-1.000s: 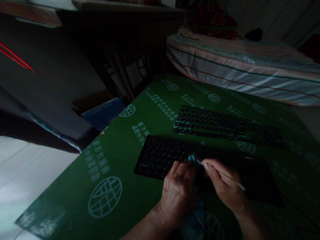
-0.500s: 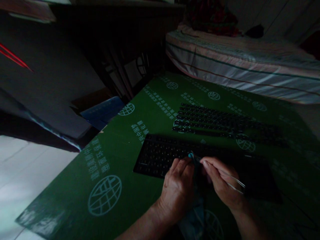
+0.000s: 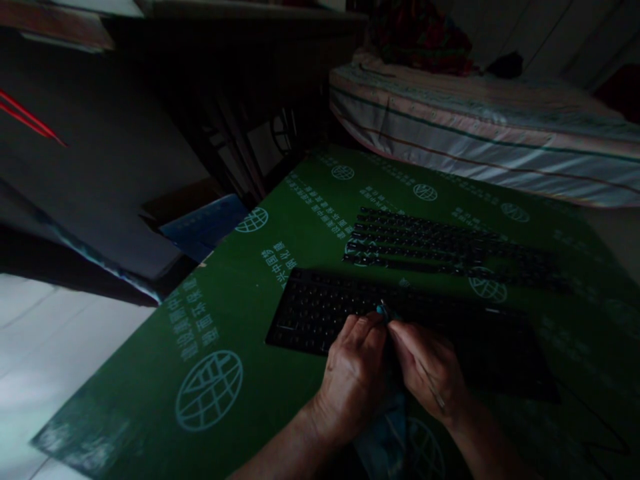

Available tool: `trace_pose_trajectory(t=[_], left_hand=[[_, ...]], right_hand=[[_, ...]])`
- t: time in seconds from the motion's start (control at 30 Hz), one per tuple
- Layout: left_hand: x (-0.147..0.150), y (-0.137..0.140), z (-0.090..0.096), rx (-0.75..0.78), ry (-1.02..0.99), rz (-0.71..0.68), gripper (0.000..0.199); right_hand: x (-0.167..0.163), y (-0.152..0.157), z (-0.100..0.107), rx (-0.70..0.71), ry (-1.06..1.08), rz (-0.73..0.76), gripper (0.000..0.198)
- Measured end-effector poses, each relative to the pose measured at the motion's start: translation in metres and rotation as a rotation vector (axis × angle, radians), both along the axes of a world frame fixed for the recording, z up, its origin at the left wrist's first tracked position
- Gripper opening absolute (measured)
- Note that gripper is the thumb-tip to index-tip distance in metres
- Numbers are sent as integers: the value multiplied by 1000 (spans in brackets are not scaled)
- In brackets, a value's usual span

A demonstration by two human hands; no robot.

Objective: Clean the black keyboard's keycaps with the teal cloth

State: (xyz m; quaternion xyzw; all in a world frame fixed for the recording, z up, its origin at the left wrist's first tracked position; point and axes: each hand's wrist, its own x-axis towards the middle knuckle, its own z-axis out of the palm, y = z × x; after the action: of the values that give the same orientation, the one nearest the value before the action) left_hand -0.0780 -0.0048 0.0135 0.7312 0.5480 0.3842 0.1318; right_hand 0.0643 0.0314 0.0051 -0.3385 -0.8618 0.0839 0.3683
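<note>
A black keyboard base [image 3: 307,313], its keycaps off, lies on the green tabletop in front of me. My left hand [image 3: 354,373] is closed on a blue-green cloth [image 3: 384,430]; a small tuft of it pokes up at the fingertips, and the rest hangs below. Pinched in my right hand [image 3: 427,373] are metal tweezers [image 3: 433,388], whose back end shows over the hand. Their tips meet the cloth tuft beside my left fingers. Both hands are over the middle of the keyboard base, and what lies under them is hidden.
Loose black keycaps [image 3: 410,233] are laid out in rows behind the keyboard base. A dark cable [image 3: 597,417] trails at the lower right. Farther back stand a bed [image 3: 480,133] with a striped sheet and a dark table. A blue flat item [image 3: 205,227] is beside the green tabletop [image 3: 150,373].
My right hand has turned and moved left, closer to my left fingers. The tweezers' two legs, spread before, now appear nearly in line. The left hand stays almost still.
</note>
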Motion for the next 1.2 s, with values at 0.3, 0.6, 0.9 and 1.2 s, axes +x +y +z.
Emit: trace_pose_trajectory(t=[0.3,0.6,0.9,1.2], left_hand=[[0,2,1,-5,58,38,24],[0,4,2,-55,49,50,24],[1,5,5,-88,67,57,24],[2,5,7,-119,86,52,22]], right_hand=[[-2,0,-1,-45,-5,-19,18],[-3,3,1,-88,56,-45,19],[-5,4,5,-92,93,-51,16],[-2,4,8,-151,118,-54,15]])
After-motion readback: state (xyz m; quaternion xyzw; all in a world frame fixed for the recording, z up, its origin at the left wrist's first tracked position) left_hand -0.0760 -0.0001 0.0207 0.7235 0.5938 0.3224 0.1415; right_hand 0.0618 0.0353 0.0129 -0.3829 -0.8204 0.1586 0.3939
